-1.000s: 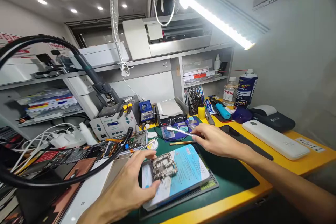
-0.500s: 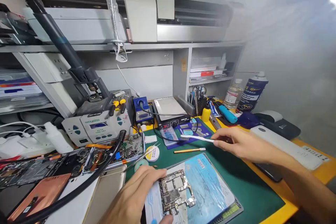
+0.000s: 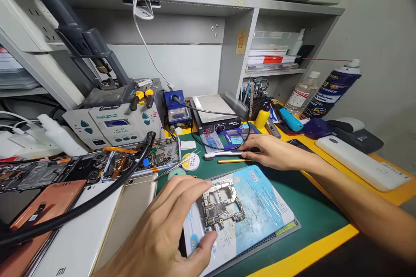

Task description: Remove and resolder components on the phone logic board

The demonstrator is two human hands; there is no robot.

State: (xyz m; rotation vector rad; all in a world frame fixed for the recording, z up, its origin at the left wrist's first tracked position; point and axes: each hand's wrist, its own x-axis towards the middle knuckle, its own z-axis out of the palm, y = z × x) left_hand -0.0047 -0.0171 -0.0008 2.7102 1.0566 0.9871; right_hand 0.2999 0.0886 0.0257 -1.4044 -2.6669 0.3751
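A phone circuit board (image 3: pixel 221 205) lies on a blue and white plastic-covered pad (image 3: pixel 256 212) on the green mat (image 3: pixel 312 207). My left hand (image 3: pixel 182 220) has its thumb and fingers around the board's left edge, fingertips at its upper left corner and thumb by its lower left. Over the mat's back part, my right hand (image 3: pixel 269 151) pinches the handle end of a white toothbrush (image 3: pixel 224 154), its dark bristles to the left. Just in front of the brush is a gold pen-like tool (image 3: pixel 235 161). Tweezers (image 3: pixel 178 164) rest by a round yellow-white tin (image 3: pixel 190 162).
Behind are a hot-air station (image 3: pixel 117 123), a heating plate (image 3: pixel 214 110) and a cable over it. At left, a black hose (image 3: pixel 97 207) crosses phones and a parts tray (image 3: pixel 162 151). Bottle (image 3: pixel 300 95), spray can (image 3: pixel 331 91) and white power bank (image 3: pixel 354 162) stand or lie right.
The view has tilted down. My right hand has lowered the toothbrush close to the mat beside the gold tool. My left thumb shows more fully beside the board.
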